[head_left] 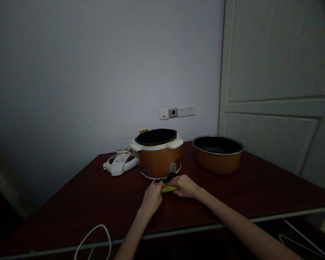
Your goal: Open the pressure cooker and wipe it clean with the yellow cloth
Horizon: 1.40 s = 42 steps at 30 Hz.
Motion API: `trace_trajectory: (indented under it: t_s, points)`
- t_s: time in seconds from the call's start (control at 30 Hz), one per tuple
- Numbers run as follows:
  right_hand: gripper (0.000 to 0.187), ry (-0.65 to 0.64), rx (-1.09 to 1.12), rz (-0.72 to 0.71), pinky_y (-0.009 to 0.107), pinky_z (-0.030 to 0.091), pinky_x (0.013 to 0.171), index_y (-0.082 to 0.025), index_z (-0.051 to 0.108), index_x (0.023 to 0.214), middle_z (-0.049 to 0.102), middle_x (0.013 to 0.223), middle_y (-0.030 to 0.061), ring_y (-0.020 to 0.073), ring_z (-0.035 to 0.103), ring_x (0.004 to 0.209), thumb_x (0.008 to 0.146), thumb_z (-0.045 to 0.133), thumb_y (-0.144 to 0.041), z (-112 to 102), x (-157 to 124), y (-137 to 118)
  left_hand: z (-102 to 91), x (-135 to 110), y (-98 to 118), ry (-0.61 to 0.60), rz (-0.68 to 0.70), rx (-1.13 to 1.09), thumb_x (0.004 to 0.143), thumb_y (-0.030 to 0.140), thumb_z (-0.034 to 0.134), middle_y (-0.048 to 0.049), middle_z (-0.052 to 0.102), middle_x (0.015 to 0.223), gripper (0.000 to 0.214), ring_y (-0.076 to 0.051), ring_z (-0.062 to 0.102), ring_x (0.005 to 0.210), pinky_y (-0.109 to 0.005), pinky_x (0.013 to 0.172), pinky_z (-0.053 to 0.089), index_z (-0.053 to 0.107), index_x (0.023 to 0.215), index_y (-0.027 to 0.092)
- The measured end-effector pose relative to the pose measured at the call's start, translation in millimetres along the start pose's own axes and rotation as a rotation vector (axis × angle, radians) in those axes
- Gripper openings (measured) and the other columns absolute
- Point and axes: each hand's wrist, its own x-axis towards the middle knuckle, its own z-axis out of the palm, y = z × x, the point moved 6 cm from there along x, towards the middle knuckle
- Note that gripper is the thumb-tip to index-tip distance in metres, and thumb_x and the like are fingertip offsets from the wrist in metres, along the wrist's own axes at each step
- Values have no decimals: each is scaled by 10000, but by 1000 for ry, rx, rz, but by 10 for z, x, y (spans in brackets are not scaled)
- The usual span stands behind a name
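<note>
Just in front of the rice cooker (157, 160), both of my hands meet on a short yellow-green thing (169, 189), whose exact kind I cannot make out. Closed fingers of my left hand (152, 195) grip its left end. From the other side, my right hand (186, 186) curls over its right end. A dark, limp-looking thing (170, 177) lies against the fingers at the cooker's base; it is too dim to name. The cooker has an orange body, a white rim and a black inside, with no lid on it.
A white lid (120, 164) with a see-through middle lies left of the cooker. To the right stands an orange pot (218, 162) with a dark inside. The table (97, 213) is dark red. A white cord (82, 240) loops over its front edge. Wall sockets (186, 111) sit behind.
</note>
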Motion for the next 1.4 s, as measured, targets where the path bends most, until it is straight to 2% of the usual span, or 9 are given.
trace_trajectory:
  t_s: [0.17, 0.33, 0.47, 0.67, 0.83, 1.0, 1.1, 1.23, 1.4]
  points:
    - [377, -38, -2, 17, 249, 455, 773, -233, 632, 1123, 687, 1051, 61, 194, 637, 944, 755, 556, -197, -102, -52, -45, -55, -82, -43, -69, 31, -180, 720, 17, 459, -95, 664, 1080, 378, -208, 614, 1027, -320, 890, 476, 593, 1034, 179]
    - [378, 25, -40, 138, 297, 474, 828, -207, 623, 1142, 676, 1082, 78, 211, 630, 978, 778, 526, -179, -316, -349, 66, -353, -88, -125, -87, 53, -756, 745, 85, 490, -135, 636, 1180, 499, -202, 598, 1097, -363, 932, 473, 492, 1235, 177]
    - [434, 89, -156, 284, 345, 482, 867, -166, 581, 1208, 633, 1166, 128, 242, 590, 1069, 786, 487, -127, -431, -647, 199, -820, 41, -461, 304, -153, -1070, 768, 258, 535, -163, 628, 1132, 407, -204, 672, 862, -339, 677, 563, 516, 1160, 153]
    - [652, -49, -24, 379, 376, 501, 829, -176, 404, 1395, 638, 1142, 153, 270, 630, 987, 762, 559, -175, -367, -833, 216, -1324, 234, -980, 822, -396, -1096, 699, 228, 563, -63, 606, 927, 363, -115, 589, 620, -214, 446, 494, 555, 1052, 145]
    - [664, 53, 243, 339, 349, 463, 901, -204, 346, 1430, 615, 1201, 118, 240, 610, 1040, 810, 557, -320, -909, -586, 158, -1650, 581, -1210, 1016, -490, -823, 742, 152, 495, -24, 559, 873, 401, -98, 536, 572, -217, 482, 473, 511, 1143, 161]
    - [475, 547, 315, 345, 346, 527, 717, -203, 505, 1305, 696, 1014, 89, 201, 659, 773, 846, 497, -326, -1842, -220, 412, -2129, 898, -1173, 1063, -464, -389, 727, 124, 532, -66, 550, 985, 294, -128, 550, 698, -321, 799, 486, 586, 1015, 157]
    - [403, 907, 481, 370, 366, 534, 749, -176, 588, 1159, 700, 969, 99, 214, 661, 841, 785, 557, -325, -2181, -91, 783, -2336, 959, -1124, 1056, -460, -222, 746, 172, 527, -97, 531, 1093, 297, -150, 566, 736, -347, 837, 467, 591, 1037, 174]
    - [294, 1092, 890, 509, 347, 516, 808, -188, 622, 977, 678, 976, 79, 195, 649, 898, 704, 588, -294, -2093, 134, 1404, -2368, 953, -1150, 948, -555, -96, 770, 244, 498, -114, 563, 1094, 303, -214, 601, 820, -372, 808, 467, 589, 1054, 192]
    - [256, 1004, 1100, 775, 272, 486, 788, -236, 631, 948, 657, 987, 38, 158, 623, 897, 706, 574, -294, -1596, 467, 1918, -2203, 999, -1322, 632, -653, 64, 801, 351, 441, -138, 654, 975, 316, -324, 609, 947, -423, 752, 461, 607, 1023, 200]
